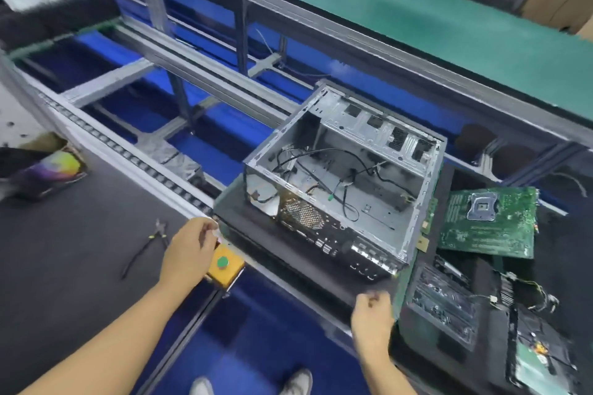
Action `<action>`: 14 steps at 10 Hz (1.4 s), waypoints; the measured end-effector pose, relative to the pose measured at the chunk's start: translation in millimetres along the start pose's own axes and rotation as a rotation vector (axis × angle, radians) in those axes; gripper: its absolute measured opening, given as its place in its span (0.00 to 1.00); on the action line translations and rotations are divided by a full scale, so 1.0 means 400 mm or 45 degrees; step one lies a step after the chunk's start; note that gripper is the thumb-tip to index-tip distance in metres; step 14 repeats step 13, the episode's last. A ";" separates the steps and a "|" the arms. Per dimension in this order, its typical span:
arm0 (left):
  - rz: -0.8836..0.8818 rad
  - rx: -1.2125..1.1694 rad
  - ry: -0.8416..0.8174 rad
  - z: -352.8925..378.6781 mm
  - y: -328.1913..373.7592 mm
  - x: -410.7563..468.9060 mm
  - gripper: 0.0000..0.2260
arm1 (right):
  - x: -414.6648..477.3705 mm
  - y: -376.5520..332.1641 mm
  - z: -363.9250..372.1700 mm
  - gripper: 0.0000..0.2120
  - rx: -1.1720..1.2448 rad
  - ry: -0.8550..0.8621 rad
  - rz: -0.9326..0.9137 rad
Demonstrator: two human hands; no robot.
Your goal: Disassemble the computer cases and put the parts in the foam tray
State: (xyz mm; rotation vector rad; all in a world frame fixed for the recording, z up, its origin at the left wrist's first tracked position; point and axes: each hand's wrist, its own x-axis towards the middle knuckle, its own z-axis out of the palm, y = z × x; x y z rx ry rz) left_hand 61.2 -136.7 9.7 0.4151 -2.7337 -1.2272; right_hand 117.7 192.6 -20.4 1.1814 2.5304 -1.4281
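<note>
The computer case (343, 179) lies just ahead-left of the loosely curled, empty right grip (372, 314), seemingly the nearer; whether the left grip (189, 247) holds anything is unclear.

The computer case (343, 176) stands on a pallet (244, 218), the motherboard (491, 221) just to its right, the pliers (150, 244) well to its left, the button box (224, 266) before it, the belt (417, 16) behind it.

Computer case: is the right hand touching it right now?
Apart. The head view shows the right hand below the computer case, with a strip of dark board between its knuckles and the case's near edge.
</note>
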 end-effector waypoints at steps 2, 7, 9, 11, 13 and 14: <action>-0.125 0.047 -0.246 -0.035 -0.175 -0.030 0.10 | -0.154 -0.065 0.192 0.06 -0.190 -0.501 -0.268; -0.186 0.180 -0.749 -0.074 -0.306 -0.058 0.22 | -0.247 -0.154 0.534 0.36 -1.394 -0.856 -0.850; -0.242 0.221 -0.734 -0.115 -0.330 -0.049 0.23 | -0.260 -0.132 0.555 0.42 -1.420 -0.838 -0.759; -0.220 0.230 -0.728 -0.129 -0.315 -0.038 0.23 | -0.255 -0.175 0.567 0.39 -1.464 -0.886 -0.634; -0.231 0.235 -0.710 -0.135 -0.299 -0.034 0.23 | -0.259 -0.278 0.538 0.23 -1.274 -0.864 -0.668; -0.231 0.235 -0.710 -0.135 -0.299 -0.034 0.23 | -0.259 -0.278 0.538 0.23 -1.274 -0.864 -0.668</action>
